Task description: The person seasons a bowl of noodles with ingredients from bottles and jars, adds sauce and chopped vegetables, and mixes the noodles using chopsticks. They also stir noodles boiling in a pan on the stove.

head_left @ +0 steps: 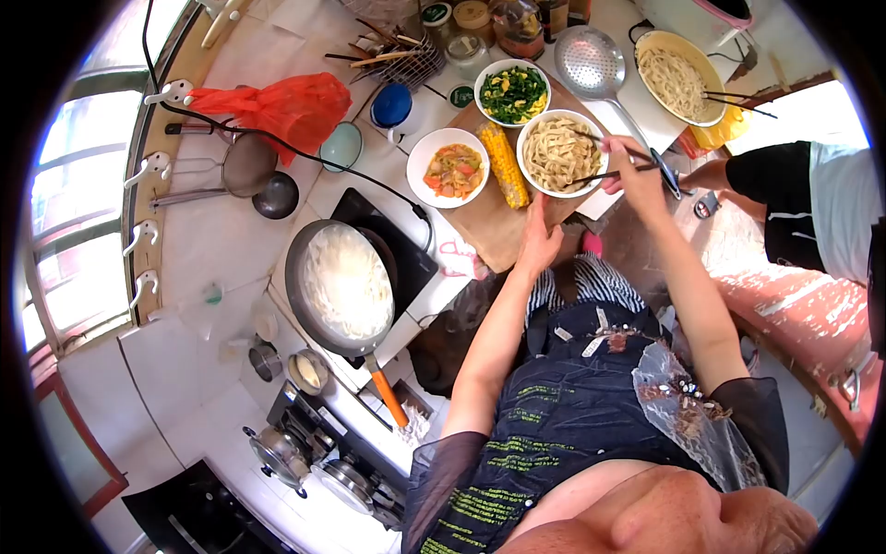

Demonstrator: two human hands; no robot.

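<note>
Here's daylight flooding through the barred window [57, 222] at the left of the frame, its panes blazing nearly white! White hooks [155, 167] line the wooden frame [187, 60] alongside. Down at lower left, pale tiles [161, 369] with dark joints run up to a red-edged panel [78, 452]. Over right, white patches mottle a pink panel [784, 309] beyond reddish floor [632, 235], and glare fills the upper-right opening [805, 109].
</note>
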